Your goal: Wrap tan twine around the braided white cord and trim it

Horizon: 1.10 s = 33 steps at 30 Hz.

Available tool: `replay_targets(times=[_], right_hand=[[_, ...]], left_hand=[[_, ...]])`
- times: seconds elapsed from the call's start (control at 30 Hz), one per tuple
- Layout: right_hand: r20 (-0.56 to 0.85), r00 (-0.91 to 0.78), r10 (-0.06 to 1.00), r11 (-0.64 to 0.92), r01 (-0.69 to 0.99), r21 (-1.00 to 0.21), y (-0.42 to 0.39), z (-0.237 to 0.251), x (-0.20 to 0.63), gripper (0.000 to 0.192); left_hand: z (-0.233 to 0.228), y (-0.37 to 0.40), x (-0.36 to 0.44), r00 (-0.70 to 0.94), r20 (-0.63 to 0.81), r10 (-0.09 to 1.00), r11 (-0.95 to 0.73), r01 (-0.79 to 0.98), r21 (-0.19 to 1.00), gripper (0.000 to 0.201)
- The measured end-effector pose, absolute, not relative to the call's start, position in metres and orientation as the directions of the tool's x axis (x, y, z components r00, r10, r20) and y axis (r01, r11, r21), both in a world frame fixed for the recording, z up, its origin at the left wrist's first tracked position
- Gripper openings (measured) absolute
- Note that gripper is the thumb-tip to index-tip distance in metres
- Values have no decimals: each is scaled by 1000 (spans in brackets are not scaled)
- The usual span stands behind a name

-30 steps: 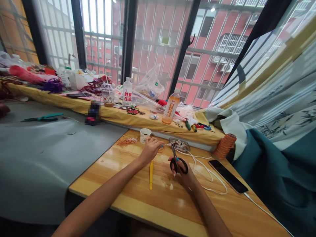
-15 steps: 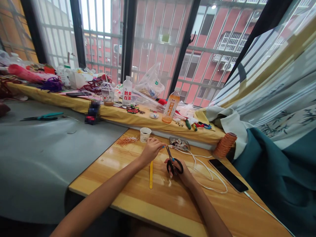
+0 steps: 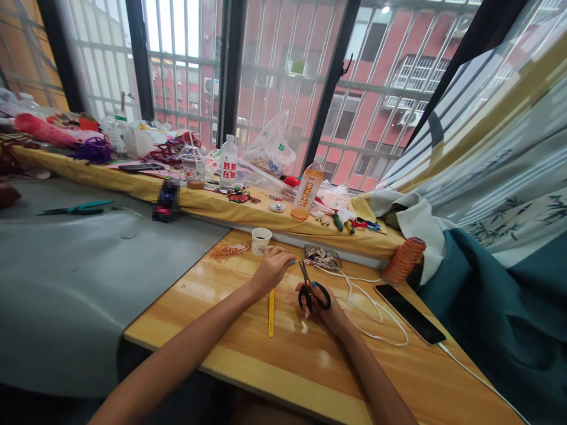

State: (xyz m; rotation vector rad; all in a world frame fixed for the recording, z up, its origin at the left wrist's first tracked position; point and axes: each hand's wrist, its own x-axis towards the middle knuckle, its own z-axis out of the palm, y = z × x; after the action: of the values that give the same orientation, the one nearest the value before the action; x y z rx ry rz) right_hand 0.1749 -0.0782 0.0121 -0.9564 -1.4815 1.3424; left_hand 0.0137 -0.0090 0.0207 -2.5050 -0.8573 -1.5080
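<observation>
My right hand grips black-handled scissors, blades pointing up and away toward my left hand. My left hand pinches a small piece of thin cord at its fingertips, just left of the scissor tips; the piece is too small to make out. Both hands hover over a wooden table. A yellow stick lies flat on the wood between my wrists. A loose tangle of orange thread and a small white paper cup sit just beyond my left hand.
A small tray of beads, a white cable, a black phone and an orange cord spool lie to the right. Bottles and clutter line the yellow-covered sill. A grey mat holds teal pliers.
My right hand has brought the scissors slightly left and nearer my left hand's fingertips. The left hand has barely moved.
</observation>
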Motion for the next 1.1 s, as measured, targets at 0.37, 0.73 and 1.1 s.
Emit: replay_targets(times=[0.37,0.73,1.1], right_hand=[[76,-318,945,42,-111,-993,-80,16,170,41],[-22,-447,894,-198,-351,-915,-86,25,166,47],[-37,-544,839,-266,-351,-898,-85,24,169,54]], left_hand=[[19,-10,10,442,845,302,-831,556,6,18],[19,-11,5,520,835,181,-790,583,-191,19],[24,-15,6,446,875,191,-799,588,-125,17]])
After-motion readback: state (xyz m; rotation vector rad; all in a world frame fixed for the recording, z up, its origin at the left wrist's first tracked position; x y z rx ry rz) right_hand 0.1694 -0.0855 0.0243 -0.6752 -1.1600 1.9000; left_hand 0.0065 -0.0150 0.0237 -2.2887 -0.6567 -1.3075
